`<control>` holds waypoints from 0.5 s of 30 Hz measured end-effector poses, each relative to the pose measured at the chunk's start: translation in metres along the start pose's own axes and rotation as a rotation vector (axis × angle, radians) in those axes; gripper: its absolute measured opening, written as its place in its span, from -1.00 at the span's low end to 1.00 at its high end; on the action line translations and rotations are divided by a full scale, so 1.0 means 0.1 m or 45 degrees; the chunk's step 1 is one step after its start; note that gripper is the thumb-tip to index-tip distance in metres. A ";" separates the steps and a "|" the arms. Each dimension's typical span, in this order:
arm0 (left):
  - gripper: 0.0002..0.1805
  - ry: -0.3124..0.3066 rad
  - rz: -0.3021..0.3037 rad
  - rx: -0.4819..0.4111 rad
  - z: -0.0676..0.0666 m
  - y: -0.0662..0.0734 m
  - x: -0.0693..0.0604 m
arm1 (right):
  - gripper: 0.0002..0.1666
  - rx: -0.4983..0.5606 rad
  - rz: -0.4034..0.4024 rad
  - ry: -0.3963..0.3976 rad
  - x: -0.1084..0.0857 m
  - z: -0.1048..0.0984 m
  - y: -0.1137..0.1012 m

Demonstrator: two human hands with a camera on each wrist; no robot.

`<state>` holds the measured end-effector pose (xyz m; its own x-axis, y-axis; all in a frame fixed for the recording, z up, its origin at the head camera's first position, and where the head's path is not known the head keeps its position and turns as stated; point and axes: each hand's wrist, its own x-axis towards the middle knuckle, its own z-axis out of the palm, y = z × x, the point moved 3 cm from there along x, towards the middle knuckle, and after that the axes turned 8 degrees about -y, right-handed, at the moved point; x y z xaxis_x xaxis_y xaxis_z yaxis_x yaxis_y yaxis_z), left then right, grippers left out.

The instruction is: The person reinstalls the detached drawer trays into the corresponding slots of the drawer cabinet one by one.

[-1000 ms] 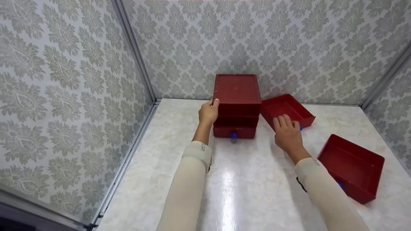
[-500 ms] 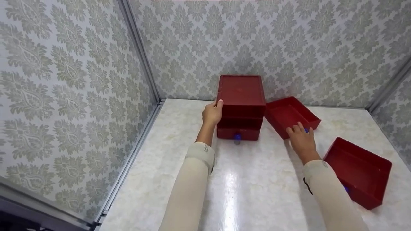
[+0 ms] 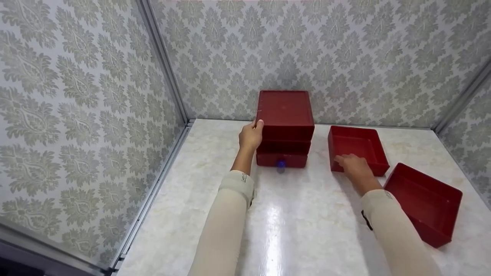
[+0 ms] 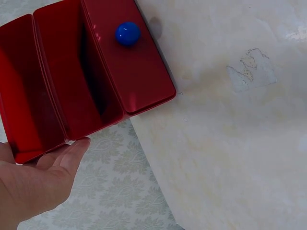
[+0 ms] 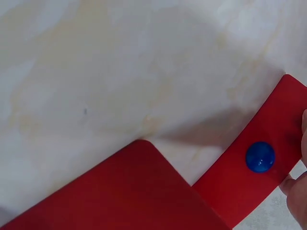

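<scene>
A red drawer cabinet (image 3: 285, 109) stands against the back wall. Its two upper slots are vacant; the bottom drawer (image 3: 264, 160) with a blue knob (image 3: 281, 163) sits inside. My left hand (image 3: 251, 137) rests against the cabinet's left side near the top front corner, and its fingers lie fairly straight along that side in the left wrist view. To the right, my right hand (image 3: 355, 168) pinches the front wall of a loose red drawer (image 3: 374, 145), with the thumb and fingertips at its edge. That drawer's blue knob (image 5: 260, 156) shows in the right wrist view.
A second loose red drawer (image 3: 425, 199) lies nearer, at the right of the marbled white table (image 3: 307, 230), beside my right forearm. Patterned walls enclose the back and both sides. A grey metal rail (image 3: 153, 191) runs along the left table edge.
The loose drawer by my right hand has turned and shifted right, away from the cabinet, so it now stands squarer. My left hand stays on the cabinet.
</scene>
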<state>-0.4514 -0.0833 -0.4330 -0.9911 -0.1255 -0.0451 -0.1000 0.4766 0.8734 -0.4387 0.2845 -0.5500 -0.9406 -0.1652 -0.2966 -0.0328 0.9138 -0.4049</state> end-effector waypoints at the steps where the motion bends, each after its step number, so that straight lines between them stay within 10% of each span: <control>1: -0.47 0.001 0.001 -0.001 0.00 0.00 0.00 | -0.22 -0.073 -0.022 0.005 -0.01 0.00 0.00; 7: -0.47 0.005 -0.001 -0.010 0.00 0.00 0.00 | -0.22 -0.429 -0.090 0.142 -0.07 -0.09 0.04; 15: -0.46 0.000 0.005 -0.011 0.01 0.01 0.00 | -0.59 -0.528 -0.060 0.127 -0.12 -0.21 0.18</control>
<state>-0.4516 -0.0819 -0.4332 -0.9914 -0.1239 -0.0418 -0.0957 0.4694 0.8778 -0.4350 0.3104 -0.5350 -0.9622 -0.1925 -0.1927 -0.1907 0.9812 -0.0280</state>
